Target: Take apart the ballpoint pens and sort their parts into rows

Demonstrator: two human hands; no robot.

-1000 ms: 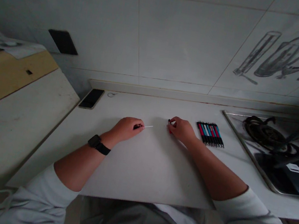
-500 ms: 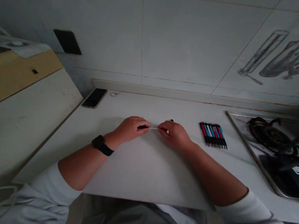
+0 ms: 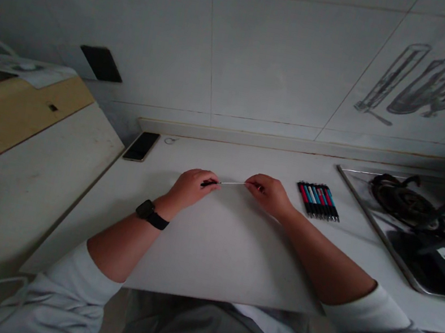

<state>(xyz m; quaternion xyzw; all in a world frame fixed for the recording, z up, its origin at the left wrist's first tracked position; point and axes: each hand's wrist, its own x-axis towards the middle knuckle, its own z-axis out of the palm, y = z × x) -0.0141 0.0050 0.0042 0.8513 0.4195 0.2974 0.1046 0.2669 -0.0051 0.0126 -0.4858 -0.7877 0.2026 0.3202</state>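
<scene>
My left hand [image 3: 192, 185] rests on the white counter [image 3: 208, 244], fingers closed round a dark pen part [image 3: 210, 183]. A thin white refill [image 3: 231, 183] sticks out of that part to the right. Its far end is pinched by the fingers of my right hand [image 3: 270, 193]. Both hands hover close together near the middle of the counter. I wear a black watch [image 3: 149, 214] on my left wrist.
A row of several red, blue and black pens [image 3: 319, 200] lies to the right of my hands. A phone [image 3: 140, 145] lies at the back left. A gas hob [image 3: 415, 218] fills the right side. A wooden board [image 3: 8, 111] covers the lower surface at left.
My right hand came left from near the pens and took the free end of the white refill. Both hands then lifted slightly, drawing the refill out between them.
</scene>
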